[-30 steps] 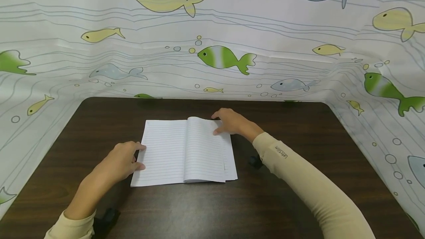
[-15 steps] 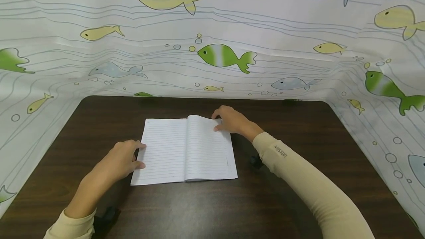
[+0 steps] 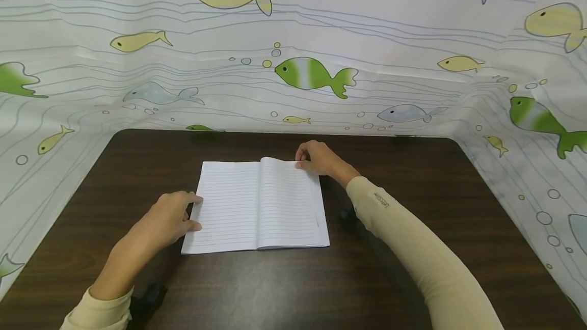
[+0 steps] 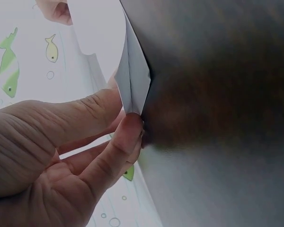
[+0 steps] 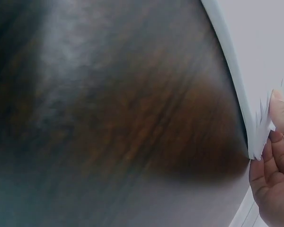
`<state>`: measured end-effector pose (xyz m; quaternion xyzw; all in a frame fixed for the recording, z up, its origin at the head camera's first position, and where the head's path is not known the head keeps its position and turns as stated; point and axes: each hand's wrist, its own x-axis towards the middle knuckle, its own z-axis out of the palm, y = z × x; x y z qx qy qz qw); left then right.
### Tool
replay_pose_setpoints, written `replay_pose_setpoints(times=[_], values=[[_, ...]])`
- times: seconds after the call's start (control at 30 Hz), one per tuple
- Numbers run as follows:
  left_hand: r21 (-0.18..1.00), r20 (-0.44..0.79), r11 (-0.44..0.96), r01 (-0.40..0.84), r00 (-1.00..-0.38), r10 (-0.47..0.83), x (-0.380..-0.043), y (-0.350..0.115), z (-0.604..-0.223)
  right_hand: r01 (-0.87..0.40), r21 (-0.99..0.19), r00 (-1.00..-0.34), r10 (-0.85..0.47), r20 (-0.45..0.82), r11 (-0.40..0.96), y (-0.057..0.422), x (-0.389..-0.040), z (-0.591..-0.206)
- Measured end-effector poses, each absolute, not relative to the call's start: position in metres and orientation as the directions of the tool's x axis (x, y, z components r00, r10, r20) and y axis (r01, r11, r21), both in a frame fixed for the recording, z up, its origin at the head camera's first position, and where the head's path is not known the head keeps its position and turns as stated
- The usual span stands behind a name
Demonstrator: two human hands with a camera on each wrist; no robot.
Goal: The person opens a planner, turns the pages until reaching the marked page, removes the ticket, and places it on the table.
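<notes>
Item inspected: a lined exercise notebook (image 3: 229,213), lying spread at two pages near the middle of the dark wood-grain table (image 3: 275,289), its spine running away from the wearer. Its right-hand leaf (image 3: 286,208) bulges upward beside the spine and falls toward the outer edge (a short dark line near that edge is too small to identify).

Left hand (image 3: 166,218): at the left edge, with thumb and fingers gripping the margin; the left wrist view shows the paper edge between them. Its position is unchanged over the last second.

Right hand (image 3: 318,161): at the far right corner, with thumb and fingers drawn together in a narrow pinch on the paper. How many sheets are held cannot be told.

Change noted: a second ago the leaf's lower edge projected past the sheets below, and the right fingers were spread wider. That edge now lies nearly level with them, and the hand has closed in at the corner. In my judgement, the leaf is now better aligned and under firmer control.

Surroundings: cream sleeves (image 3: 403,228) on both arms; beyond the table, a white fish-print sheet (image 3: 390,24).
</notes>
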<state>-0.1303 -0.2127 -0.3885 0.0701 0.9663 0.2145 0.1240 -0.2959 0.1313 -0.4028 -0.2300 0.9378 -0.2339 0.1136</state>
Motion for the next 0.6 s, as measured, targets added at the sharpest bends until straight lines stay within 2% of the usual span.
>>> replay_pose_setpoints(times=[0.6], values=[[0.428,-0.194,0.898,0.102,-0.96,0.202,-0.1305,-0.2128,-0.389,-0.358,-0.542,-0.889,-0.454,-0.051,0.761,0.1339,-0.2933,-0.4036]])
